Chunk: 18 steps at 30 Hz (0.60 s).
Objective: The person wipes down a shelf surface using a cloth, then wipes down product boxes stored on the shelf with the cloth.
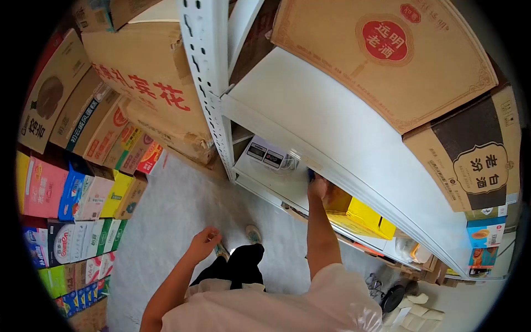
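My right hand [318, 188] reaches in under the upper board, over the lower shelf [276, 180]. Its fingers are closed around a small dark blue object [311, 175], mostly hidden, whose kind I cannot make out. Left of this hand, a white device with two dark panels [265, 155] sits on the lower shelf, with a pale cable [287, 164] beside it. A yellow box [362, 217] stands just right of my right wrist. My left hand [206, 243] hangs above the floor, fingers loosely bent and partly apart, with nothing visible in it.
A perforated white upright [206, 72] and the upper shelf board [332, 119] frame the reach. Large cartons [381, 55] rest on top. Stacked boxes [47, 185] line the left side, beside the grey floor [160, 221]. A black round item [392, 299] lies low at right.
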Motion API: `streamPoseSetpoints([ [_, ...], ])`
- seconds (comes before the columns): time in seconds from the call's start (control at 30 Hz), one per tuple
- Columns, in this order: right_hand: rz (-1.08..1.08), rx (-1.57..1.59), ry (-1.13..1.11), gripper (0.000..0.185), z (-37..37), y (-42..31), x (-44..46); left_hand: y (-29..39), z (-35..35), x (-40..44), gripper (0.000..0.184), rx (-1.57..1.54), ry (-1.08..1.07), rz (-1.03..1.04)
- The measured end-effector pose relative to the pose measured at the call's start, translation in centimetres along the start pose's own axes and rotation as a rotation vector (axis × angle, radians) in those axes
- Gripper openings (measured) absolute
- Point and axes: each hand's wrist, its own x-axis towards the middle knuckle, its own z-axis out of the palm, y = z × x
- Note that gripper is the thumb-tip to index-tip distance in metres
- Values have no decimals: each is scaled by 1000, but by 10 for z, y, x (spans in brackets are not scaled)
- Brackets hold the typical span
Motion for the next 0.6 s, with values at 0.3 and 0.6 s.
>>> streamPoseSetpoints([
  [0.3,1,39,39,42,-3,-71,-110,4,-7,0,26,10,-61,55],
  [0.6,-99,434,-154,30,26,-190,-122,-6,-35,-16,26,-18,-66,13],
])
